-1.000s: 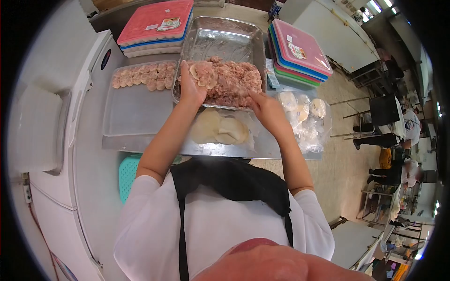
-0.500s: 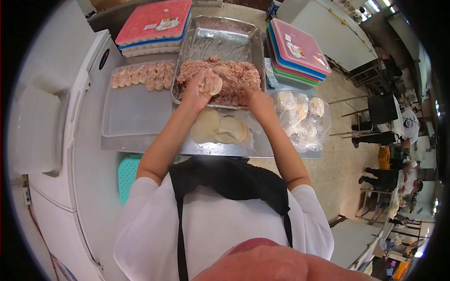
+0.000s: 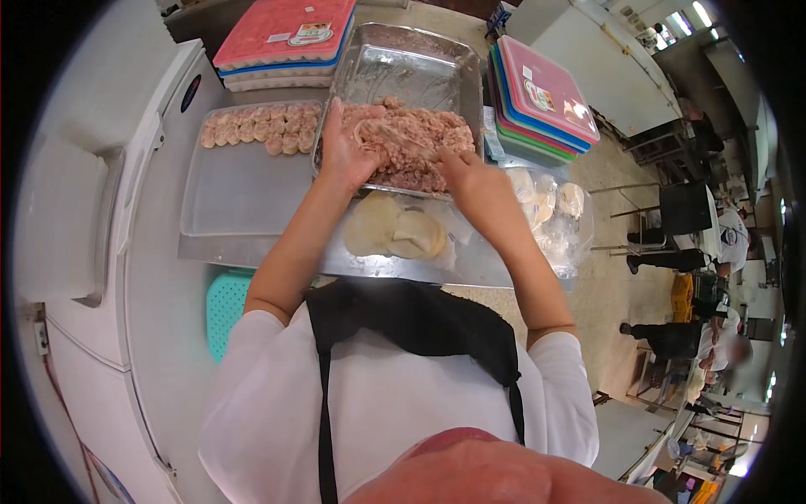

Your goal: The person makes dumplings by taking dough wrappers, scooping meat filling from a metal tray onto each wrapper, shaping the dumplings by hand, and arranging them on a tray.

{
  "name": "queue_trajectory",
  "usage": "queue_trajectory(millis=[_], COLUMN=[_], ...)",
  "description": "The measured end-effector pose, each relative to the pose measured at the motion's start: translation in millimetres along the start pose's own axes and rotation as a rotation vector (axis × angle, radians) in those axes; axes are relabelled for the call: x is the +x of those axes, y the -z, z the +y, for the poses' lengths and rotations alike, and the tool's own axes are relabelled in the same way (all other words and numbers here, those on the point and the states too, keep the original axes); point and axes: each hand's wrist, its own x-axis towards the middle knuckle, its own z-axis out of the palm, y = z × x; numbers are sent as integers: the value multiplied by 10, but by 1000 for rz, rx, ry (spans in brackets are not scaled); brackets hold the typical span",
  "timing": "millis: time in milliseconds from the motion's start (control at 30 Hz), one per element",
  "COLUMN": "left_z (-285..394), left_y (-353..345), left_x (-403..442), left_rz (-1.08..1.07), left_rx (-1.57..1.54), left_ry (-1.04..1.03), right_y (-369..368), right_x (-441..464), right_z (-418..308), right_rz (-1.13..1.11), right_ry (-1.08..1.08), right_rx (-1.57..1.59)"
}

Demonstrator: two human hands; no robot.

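My left hand (image 3: 348,151) is at the left side of a metal pan (image 3: 406,71), cupped round a thin round wrapper with meat on it. Minced meat (image 3: 420,134) fills the near half of the pan. My right hand (image 3: 466,172) is closed at the pan's near right corner, its fingertips at the meat; it seems to grip a thin tool, mostly hidden. Round pale wrappers (image 3: 416,233) lie in a pile in front of the pan. To the left, filled dumplings (image 3: 285,130) stand in rows at the far end of a clear tray (image 3: 243,202).
Stacked lidded trays stand at the back left (image 3: 285,34) and back right (image 3: 546,92). Plastic-wrapped packs (image 3: 550,210) sit at the right table edge. A teal basket (image 3: 227,311) is below the table on the left. Other people (image 3: 730,239) are far off at the right.
My left hand has opened its fingers and tilted up, with the wrapper turned toward the meat. My right hand has shifted slightly right. The view has moved a little.
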Motion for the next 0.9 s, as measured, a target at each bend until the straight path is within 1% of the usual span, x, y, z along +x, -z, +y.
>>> queue_trajectory(millis=[33, 67, 133, 167, 233, 267, 333, 433, 467, 533, 567, 633, 667, 733, 767, 833, 867, 900], left_z=[5, 2, 61, 93, 163, 159, 195, 249, 281, 371, 410, 476, 494, 504, 480, 429, 418, 405], left_y=[-19, -24, -212, -147, -35, 2, -134, -265, -295, -323, -318, -289, -279, -265, -273, -303, -260, -175], left_x=[14, 7, -113, -88, -76, -54, -157, -250, -250, -222, -218, -220, -212, -206, -212, -218, -146, -13], left_rz=[-38, -18, 23, -58, -218, -247, -305, -391, -466, -619, -618, -613, -632, -669, -650, -610, -571, -528], left_rx=[0, -50, -157, -174, -201, -32, 307, 1141, 1245, 1449, 1514, 1629, 1663, 1729, 1762, 1831, 1759, 1683], left_ry=[-16, -2, 10, 28, 78, 65, 42, -510, -586, -739, -610, -342, -378, -454, -475, -521, -387, -256], right_y=[-187, -317, -257, -216, -97, -58, -127, 1, 109, 369, 431, 333, 266, 142, 76, -104, -179, -150], right_x=[62, 102, 145, 170, 175, 172, 165, 109, 67, -34, -73, -127, -146, -118, -90, 21, 46, 3], right_z=[28, 76, 166, 214, 290, 325, 410, 366, 309, 191, 159, 129, 121, 141, 178, 403, 498, 429], right_rz=[51, 103, 134, 152, 145, 138, 65, -53, -95, -129, -146, -2, 68, 53, 48, 115, 148, 189], right_ry=[51, 102, 140, 162, 39, -24, -47, -69, -74, -10, 22, 121, 170, 187, 196, 225, 241, 163], right_rx=[45, 88, 135, 161, 393, 507, 622, 722, 744, 612, 545, 516, 500, 512, 517, 451, 419, 325])
